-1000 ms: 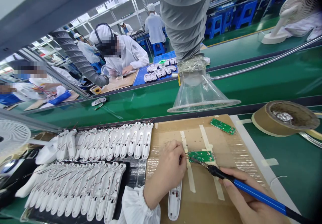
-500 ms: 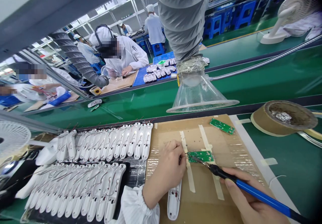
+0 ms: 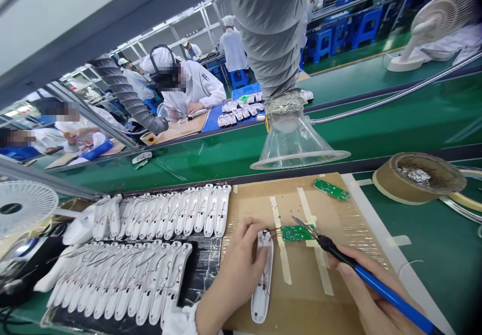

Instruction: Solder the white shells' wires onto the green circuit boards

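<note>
My left hand (image 3: 235, 272) rests on the cardboard work mat (image 3: 301, 300), its fingers against the left side of a white plastic housing (image 3: 262, 277) that lies lengthwise. Thin wires run from the top of that housing to a small green circuit board (image 3: 294, 232) lying on the mat's tape strips. My right hand (image 3: 380, 307) grips a blue-handled soldering iron (image 3: 361, 274). The iron's tip is lifted just above the board's right end.
Two rows of white housings (image 3: 150, 244) with wires fill the left. A second green board (image 3: 331, 189) lies at the mat's far edge. A clear fume-extraction funnel (image 3: 297, 139) hangs above. A brown solder-sponge dish (image 3: 417, 177) sits right; a white fan (image 3: 22, 207) stands left. Other workers sit beyond the green conveyor.
My left hand pulled back from the board's wire end and now lies beside the white housing. The iron's tip lifted off the board and shifted right.
</note>
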The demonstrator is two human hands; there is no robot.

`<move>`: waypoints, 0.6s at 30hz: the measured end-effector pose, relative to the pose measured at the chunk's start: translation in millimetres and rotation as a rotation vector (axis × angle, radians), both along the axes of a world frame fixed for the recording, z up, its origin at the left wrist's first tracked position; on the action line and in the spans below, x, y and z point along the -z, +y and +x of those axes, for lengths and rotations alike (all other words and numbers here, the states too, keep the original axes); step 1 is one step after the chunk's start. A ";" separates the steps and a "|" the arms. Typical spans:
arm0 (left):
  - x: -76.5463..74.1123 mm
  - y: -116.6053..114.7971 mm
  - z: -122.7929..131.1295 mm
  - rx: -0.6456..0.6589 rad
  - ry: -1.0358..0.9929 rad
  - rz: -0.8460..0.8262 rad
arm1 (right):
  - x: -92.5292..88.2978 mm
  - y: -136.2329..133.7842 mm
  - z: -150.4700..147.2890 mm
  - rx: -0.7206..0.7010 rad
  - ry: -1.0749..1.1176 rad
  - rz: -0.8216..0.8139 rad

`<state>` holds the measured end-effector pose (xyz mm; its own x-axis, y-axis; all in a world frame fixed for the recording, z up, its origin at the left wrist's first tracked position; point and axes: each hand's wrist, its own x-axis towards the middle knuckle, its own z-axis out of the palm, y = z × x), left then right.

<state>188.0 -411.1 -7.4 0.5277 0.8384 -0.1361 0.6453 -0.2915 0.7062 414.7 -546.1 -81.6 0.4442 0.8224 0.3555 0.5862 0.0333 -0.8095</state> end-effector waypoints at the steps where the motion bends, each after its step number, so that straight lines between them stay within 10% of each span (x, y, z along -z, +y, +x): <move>1: 0.9 -7.3 -8.1 -0.020 -0.007 -0.029 | -0.6 -1.1 -3.0 -0.015 0.006 -0.004; 11: 50.9 -66.3 -6.9 -0.199 -0.222 -0.027 | 4.9 -7.3 -60.4 -0.349 0.098 0.051; 18: 45.9 -66.8 3.7 -0.147 -0.226 0.054 | 10.0 3.4 -67.6 -0.324 0.101 0.043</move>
<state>191.7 -477.8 -53.3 0.4114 0.9113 0.0180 0.5113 -0.2471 0.8231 347.1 -542.7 -91.6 0.1970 0.9119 0.3600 0.4563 0.2397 -0.8569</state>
